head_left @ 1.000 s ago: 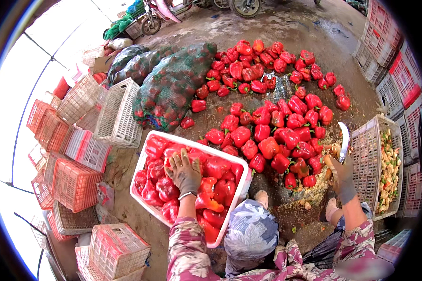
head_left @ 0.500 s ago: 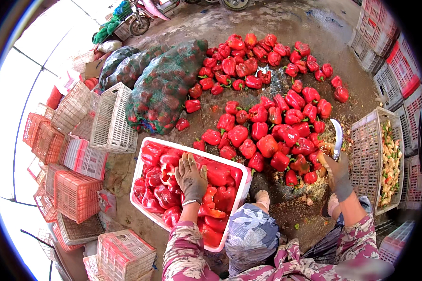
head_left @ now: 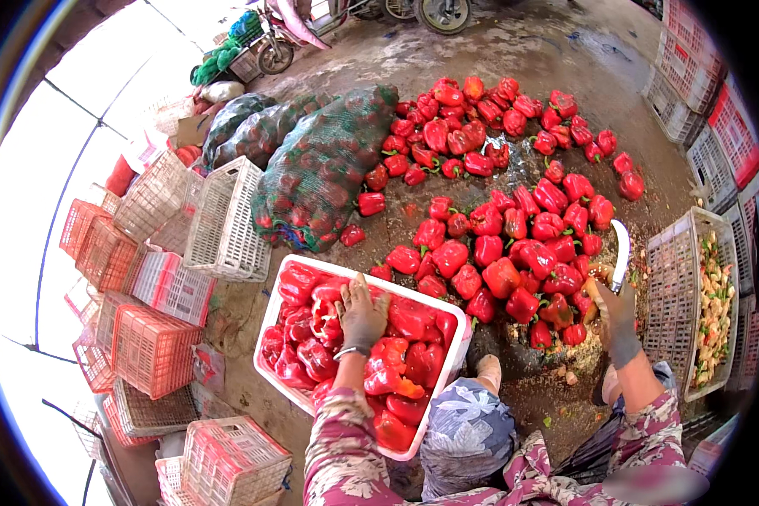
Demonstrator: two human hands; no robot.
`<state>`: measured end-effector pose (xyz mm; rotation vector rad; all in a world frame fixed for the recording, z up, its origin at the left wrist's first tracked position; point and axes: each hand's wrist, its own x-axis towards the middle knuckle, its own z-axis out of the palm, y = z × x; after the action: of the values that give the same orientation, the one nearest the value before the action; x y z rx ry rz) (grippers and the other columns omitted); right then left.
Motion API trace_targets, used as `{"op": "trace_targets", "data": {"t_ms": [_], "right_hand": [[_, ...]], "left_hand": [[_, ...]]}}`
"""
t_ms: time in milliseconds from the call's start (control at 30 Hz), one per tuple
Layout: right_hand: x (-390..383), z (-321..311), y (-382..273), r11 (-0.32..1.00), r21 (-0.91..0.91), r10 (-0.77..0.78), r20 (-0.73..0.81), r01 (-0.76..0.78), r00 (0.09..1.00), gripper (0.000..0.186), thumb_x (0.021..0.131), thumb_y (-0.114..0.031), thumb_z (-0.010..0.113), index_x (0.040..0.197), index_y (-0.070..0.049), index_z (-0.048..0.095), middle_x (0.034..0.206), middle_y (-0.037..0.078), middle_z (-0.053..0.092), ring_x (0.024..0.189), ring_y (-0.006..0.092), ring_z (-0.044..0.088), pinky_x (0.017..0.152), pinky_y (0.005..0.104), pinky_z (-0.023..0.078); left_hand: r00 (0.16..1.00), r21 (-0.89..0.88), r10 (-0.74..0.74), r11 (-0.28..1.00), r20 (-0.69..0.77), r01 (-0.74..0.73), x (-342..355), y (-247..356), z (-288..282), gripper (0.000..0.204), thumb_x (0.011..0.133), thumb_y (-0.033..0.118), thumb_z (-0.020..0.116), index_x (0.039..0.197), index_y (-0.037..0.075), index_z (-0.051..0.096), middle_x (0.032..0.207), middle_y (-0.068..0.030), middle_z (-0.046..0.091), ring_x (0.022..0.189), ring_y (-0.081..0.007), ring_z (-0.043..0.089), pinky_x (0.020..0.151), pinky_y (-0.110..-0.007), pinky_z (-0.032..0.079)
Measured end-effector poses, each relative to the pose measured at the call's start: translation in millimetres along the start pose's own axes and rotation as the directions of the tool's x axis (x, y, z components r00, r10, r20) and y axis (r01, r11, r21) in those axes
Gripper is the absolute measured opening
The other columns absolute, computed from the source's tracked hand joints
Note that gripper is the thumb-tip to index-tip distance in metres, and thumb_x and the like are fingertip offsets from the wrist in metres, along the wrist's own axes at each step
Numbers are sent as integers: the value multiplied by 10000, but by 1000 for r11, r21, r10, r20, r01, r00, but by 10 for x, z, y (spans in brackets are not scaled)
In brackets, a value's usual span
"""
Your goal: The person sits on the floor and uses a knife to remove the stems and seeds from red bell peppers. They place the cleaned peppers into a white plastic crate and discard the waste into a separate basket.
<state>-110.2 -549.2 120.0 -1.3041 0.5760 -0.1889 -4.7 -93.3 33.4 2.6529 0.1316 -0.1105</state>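
My left hand (head_left: 364, 319), in a dark-stained glove, rests on the red bell peppers (head_left: 316, 354) heaped in a white crate (head_left: 448, 379). Its fingers are stretched out over the pieces, and some peppers there are cut open. In my gloved right hand (head_left: 620, 325) is a curved knife (head_left: 621, 253), its pale hooked blade pointing up and away from me. That hand is closed round the handle, at the right edge of a pile of whole red peppers (head_left: 514, 261) on the ground.
A crate of pale pepper trimmings (head_left: 713, 304) stands at the right. Farther back lies another pepper heap (head_left: 455, 118) beside stuffed green mesh sacks (head_left: 320, 169). Stacked plastic crates (head_left: 156, 350) line the left, with more (head_left: 683, 76) at far right. A motorbike (head_left: 282, 42) is behind.
The whole view has swung a little, so everything sits farther right and slightly lower. My left hand has shifted slightly on the peppers; my right hand still holds the knife.
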Motion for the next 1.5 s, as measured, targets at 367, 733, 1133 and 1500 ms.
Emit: {"op": "trace_targets", "data": {"t_ms": [367, 733, 1133, 1500], "right_hand": [[3, -233, 143, 1000, -8, 11, -17, -11, 1000, 277, 935, -82, 634, 1190, 27, 622, 776, 10, 603, 530, 75, 537, 378, 236, 447], [-109, -219, 41, 999, -46, -19, 37, 21, 999, 282, 934, -98, 642, 1188, 23, 626, 766, 8, 591, 511, 71, 515, 381, 246, 457], [-154, -139, -22, 998, -64, 17, 3, -17, 1000, 235, 915, -58, 659, 1137, 17, 648, 780, 0, 599, 562, 64, 541, 394, 231, 454], [-48, 148, 96, 984, -149, 97, -8, -97, 995, 216, 908, -79, 663, 1106, 7, 647, 760, 9, 617, 552, 71, 548, 423, 232, 429]], "left_hand": [[939, 127, 90, 991, -333, -50, -345, -873, -262, 645, 914, 339, 665, 1428, 4, 465, 1422, -280, 504, 1325, -436, 479, 1127, -478, 383], [999, 187, 50, 981, 0, -49, -384, -951, -478, 921, 763, 181, 806, 1530, 30, 320, 1568, -252, 322, 1469, -382, 308, 1190, -409, 327], [926, -941, -323, 326, -196, -85, 54, -734, -931, 431, 986, 203, 625, 1395, 142, 502, 1242, -97, 591, 974, -226, 645, 768, -393, 607], [895, 400, 90, 911, -438, 104, 451, -1043, -527, 451, 1005, 289, 502, 1398, 70, 534, 1426, -247, 508, 1330, -412, 456, 1118, -486, 359]]}}
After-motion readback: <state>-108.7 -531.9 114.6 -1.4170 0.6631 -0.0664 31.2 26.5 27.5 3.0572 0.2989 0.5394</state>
